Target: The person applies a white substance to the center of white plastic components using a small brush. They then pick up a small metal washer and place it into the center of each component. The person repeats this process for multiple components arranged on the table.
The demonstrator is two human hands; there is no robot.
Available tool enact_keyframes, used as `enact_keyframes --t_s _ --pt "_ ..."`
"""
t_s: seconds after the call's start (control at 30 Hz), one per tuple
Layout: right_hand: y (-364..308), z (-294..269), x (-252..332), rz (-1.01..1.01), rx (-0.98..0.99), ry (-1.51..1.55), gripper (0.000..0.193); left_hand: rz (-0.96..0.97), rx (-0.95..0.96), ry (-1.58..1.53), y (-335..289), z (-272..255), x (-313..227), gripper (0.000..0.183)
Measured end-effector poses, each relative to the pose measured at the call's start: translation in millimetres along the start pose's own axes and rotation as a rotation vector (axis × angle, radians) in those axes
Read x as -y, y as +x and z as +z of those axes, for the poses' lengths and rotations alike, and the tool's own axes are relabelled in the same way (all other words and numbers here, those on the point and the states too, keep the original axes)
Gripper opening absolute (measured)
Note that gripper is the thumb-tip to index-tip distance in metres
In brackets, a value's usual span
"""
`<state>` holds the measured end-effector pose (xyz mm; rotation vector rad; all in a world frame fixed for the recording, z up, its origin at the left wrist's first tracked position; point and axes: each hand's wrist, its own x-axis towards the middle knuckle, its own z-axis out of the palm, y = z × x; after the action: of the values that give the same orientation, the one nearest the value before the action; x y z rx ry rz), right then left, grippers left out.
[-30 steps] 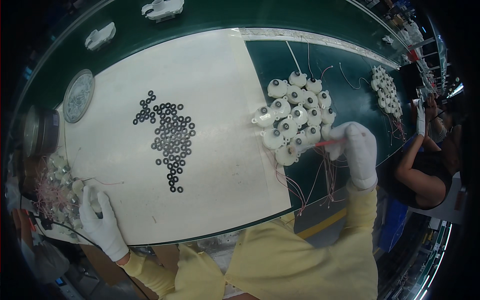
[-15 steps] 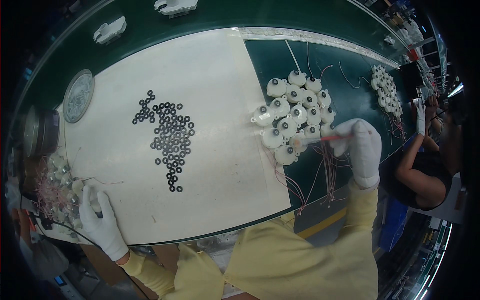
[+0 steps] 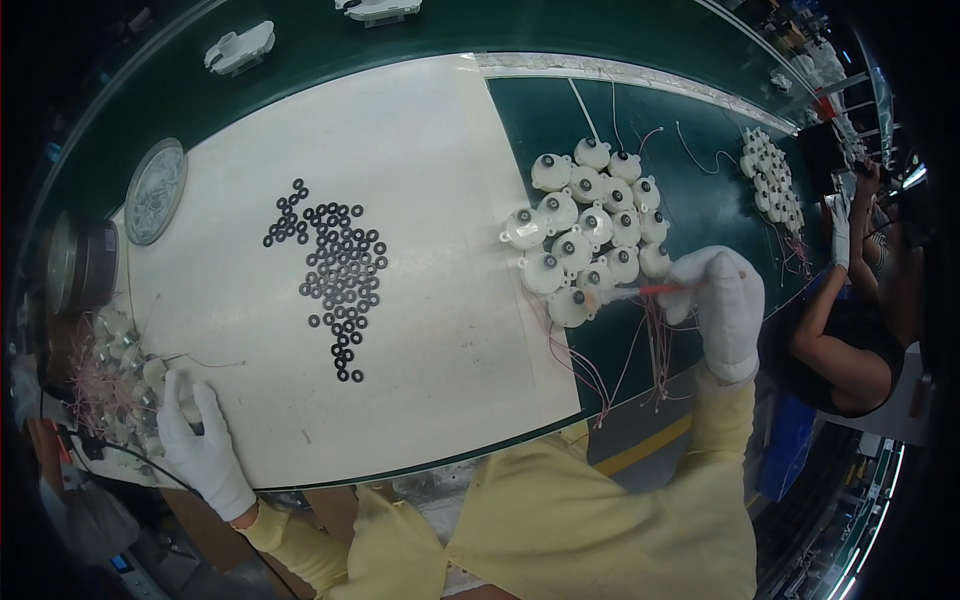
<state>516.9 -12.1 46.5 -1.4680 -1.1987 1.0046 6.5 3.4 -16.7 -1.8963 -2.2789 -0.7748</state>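
My right hand (image 3: 722,300), in a white glove, grips a thin brush (image 3: 660,289) with a red handle and pale shaft. Its tip reaches the lowest of several round white motors (image 3: 569,306), beside the black piece at that motor's centre. These motors stand grouped on the green mat, pink wires trailing toward me. My gloved left hand (image 3: 205,445) lies at the table's near left edge, fingers apart. Its fingertips are next to a pile of small motors (image 3: 125,380) tangled with pink wires. Between the two hands, several black rings (image 3: 345,270) are spread on the white sheet.
A round dish (image 3: 157,192) and a brown cylindrical container (image 3: 82,262) stand at the left. White moulded parts (image 3: 240,48) lie on the green belt along the far side. Another group of motors (image 3: 772,185) is at the right, near a co-worker's gloved hand (image 3: 840,232).
My right hand has lowered slightly, and the brush tip has come down to the lowest motor. The white parts on the far belt have shifted right. My left hand stays put.
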Motion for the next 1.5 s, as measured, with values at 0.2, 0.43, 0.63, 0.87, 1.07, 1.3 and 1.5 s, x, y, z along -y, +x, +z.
enact_keyframes --t_s 0.2,0.43,0.63,0.87,1.07,1.3,1.5 --pt "2.4 8.4 0.4 0.058 0.025 -0.059 0.042 -0.029 0.021 0.008 -0.2 -2.0 -5.5 0.039" --pt "-1.4 -10.6 -6.1 -0.019 -0.029 -0.032 0.043 -0.013 0.009 0.014 0.0 0.1 -0.1 0.04" --pt "-1.6 -27.1 -15.3 -0.139 -0.219 0.052 0.048 -0.032 0.014 0.014 -0.3 -0.8 -1.1 0.04" --pt "-0.4 -22.6 -22.4 -0.088 -0.195 -0.049 0.048 -0.014 0.016 0.025 0.3 -1.2 -3.1 0.04" --pt "-2.0 -23.3 -26.9 -0.077 -0.198 -0.073 0.046 -0.063 0.048 0.037 0.6 -2.1 -2.2 0.04" --pt "-10.5 -30.8 -26.5 -0.075 -0.123 -0.088 0.041 -0.119 0.075 0.043 0.9 -2.6 -1.2 0.04" --pt "-14.6 -29.3 -11.6 -0.1 -0.022 -0.148 0.034 -0.145 0.086 0.051 1.3 -2.9 -1.5 0.041"
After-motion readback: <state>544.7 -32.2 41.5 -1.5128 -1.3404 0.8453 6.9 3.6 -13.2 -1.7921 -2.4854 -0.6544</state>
